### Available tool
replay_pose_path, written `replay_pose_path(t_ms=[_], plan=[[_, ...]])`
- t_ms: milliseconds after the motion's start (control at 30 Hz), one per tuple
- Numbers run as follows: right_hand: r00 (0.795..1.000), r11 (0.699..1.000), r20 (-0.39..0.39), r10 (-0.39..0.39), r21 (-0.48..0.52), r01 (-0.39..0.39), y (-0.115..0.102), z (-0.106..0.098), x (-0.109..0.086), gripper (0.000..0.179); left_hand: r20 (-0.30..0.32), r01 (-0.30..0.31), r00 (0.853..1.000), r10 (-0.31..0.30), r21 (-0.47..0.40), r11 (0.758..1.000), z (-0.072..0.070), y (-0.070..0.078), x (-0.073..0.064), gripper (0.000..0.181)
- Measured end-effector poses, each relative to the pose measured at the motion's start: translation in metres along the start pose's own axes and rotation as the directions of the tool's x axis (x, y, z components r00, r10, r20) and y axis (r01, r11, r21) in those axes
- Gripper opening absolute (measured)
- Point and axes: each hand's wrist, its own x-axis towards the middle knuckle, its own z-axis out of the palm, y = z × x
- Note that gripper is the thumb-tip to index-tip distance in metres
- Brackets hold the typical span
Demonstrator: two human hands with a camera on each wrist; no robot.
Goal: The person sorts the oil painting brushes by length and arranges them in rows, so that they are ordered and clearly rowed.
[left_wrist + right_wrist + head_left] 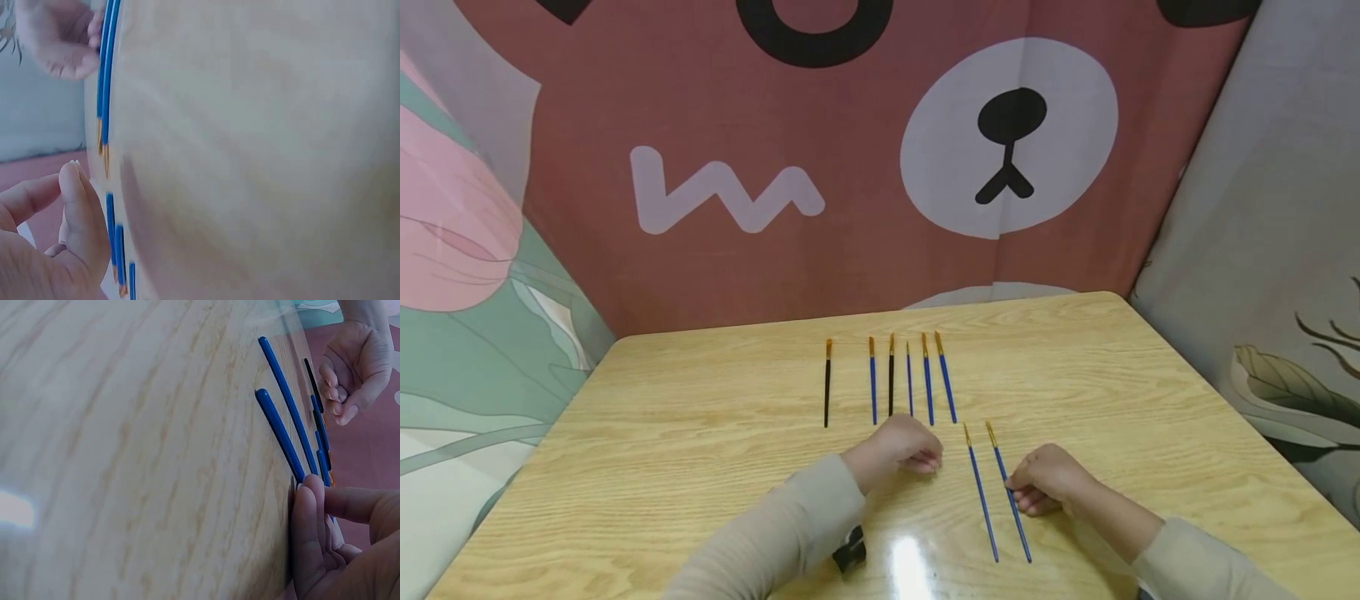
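In the head view my right hand (1049, 481) pinches the blue handle of a paintbrush (1022, 535) at the front right of the table. Just left of it lies a second blue paintbrush (982, 501), nearly parallel. The right wrist view shows thumb and fingertips meeting at the pinched handle. My left hand (910, 443) is over the table below a row of brushes, its fingers curled. Thumb and index fingertip come together in the left wrist view, with nothing between them. The nearest brushes are a thin blue paintbrush (909, 385) and a black paintbrush (891, 379).
Farther back in the row, bristles pointing away, lie a black paintbrush (827, 392) at the left end, a blue one (873, 387), and two more blue ones on the right. A patterned curtain (760, 275) hangs behind the wooden table (662, 433).
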Motion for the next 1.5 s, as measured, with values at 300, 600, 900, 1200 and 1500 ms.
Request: replay_pose_path(t_ms=[300, 600, 900, 1200, 1500], plan=[[1.000, 1.000, 0.002, -0.011, -0.006, 0.011, 0.000, -0.001, 0.000, 0.006, -0.044, 0.013, 0.999, -0.013, -0.009, 1.000, -0.025, 0.006, 0.021, 0.010], [1.000, 1.000, 0.016, -0.012, -0.003, 0.012, 0.002, -0.001, 0.000, 0.007, -0.107, 0.017, 0.994, -0.022, -0.049, 0.999, -0.040, 0.013, 0.040, 0.016], [1.000, 1.000, 0.013, -0.003, -0.005, 0.003, 0.001, -0.001, 0.000, 0.006, -0.173, -0.005, 0.985, -0.005, -0.056, 0.998, -0.047, 0.015, 0.055, 0.018], [1.000, 1.000, 0.009, -0.005, -0.011, 0.005, 0.000, 0.000, 0.000, 0.006, -0.225, 0.007, 0.974, -0.017, -0.043, 0.999, -0.046, 0.017, 0.068, 0.016], [1.000, 1.000, 0.011, -0.012, -0.014, 0.013, 0.000, 0.000, -0.001, 0.007, -0.269, 0.014, 0.963, 0.002, 0.058, 0.998, -0.045, 0.020, 0.076, 0.017]])
